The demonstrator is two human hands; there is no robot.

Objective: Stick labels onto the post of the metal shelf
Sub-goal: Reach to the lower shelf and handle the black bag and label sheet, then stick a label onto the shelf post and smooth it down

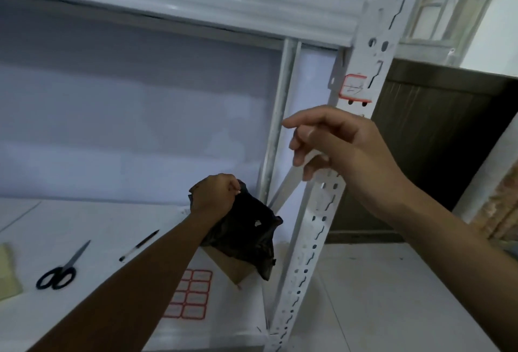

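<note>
The white perforated post [372, 51] of the metal shelf runs from top right down to the bottom centre. A red-bordered label [353, 87] with handwriting is stuck on it. My right hand [333, 141] hovers just below that label, in front of the post, fingers loosely curled and empty. Over the lower shelf board, my left hand [214, 194] grips a crumpled black plastic bag [249, 236]. A sheet of red-bordered blank labels [192, 294] lies on the board beneath my left forearm.
Black-handled scissors [60, 271] and a black pen [138, 245] lie on the white shelf board [84, 222]. A yellow pad [7, 273] sits at the left edge. Brown cardboard [235, 269] pokes out under the bag. A dark wood panel [437, 138] stands behind the post.
</note>
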